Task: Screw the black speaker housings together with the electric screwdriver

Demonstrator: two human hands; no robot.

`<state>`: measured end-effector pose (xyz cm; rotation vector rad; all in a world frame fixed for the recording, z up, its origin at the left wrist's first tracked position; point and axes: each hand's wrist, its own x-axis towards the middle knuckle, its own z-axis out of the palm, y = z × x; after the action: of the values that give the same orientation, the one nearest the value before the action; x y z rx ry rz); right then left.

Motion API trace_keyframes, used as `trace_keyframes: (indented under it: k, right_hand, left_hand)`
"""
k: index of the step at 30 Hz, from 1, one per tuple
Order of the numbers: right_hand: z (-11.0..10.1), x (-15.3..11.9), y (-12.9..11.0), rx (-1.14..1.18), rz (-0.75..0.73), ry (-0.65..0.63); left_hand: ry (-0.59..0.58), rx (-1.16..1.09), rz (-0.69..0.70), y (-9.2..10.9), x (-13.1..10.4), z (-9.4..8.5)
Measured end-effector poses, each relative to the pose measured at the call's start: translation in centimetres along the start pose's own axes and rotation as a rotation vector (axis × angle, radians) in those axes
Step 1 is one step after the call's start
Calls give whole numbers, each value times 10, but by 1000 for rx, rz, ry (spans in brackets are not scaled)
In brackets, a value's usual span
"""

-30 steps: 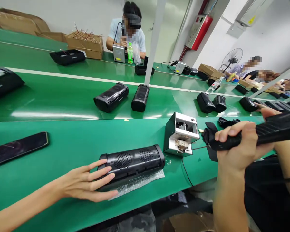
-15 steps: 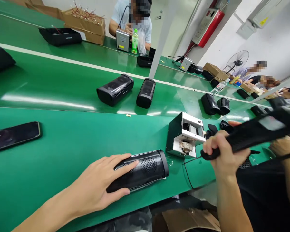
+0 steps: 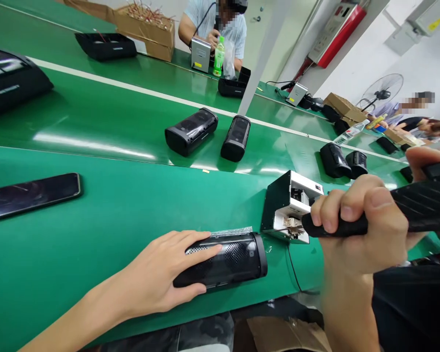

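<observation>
L hand (image 3: 168, 266), fingers part-spread, clasps spkr (image 3: 242, 259) on bench (image 3: 132, 195), just left of the machine (image 3: 282, 205). R hand (image 3: 366, 220) has fingers curled tight round driver (image 3: 425, 205), bit by machine's front. Phone (image 3: 33, 195) lies well left of machine.

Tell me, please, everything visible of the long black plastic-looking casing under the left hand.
The long black casing looks like glossy plastic, with perforated patches and a thick right end cap. It lies lengthwise near the green tabletop's edge; translucent plastic wrap shows along its far side. The bare left hand wraps over its left end.
</observation>
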<state>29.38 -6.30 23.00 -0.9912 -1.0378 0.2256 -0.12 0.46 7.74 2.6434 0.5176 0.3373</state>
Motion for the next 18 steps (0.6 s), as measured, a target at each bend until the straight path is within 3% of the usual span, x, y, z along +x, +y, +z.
trace_keyframes:
  k: [12,18]
  right_hand:
    - [2,-2,10,16,7,-58]
    - [0,-37,41,15,95,-154]
  left_hand:
    - [-6,-26,-8,0,0,3]
    - [-10,-18,16,5,2,-2]
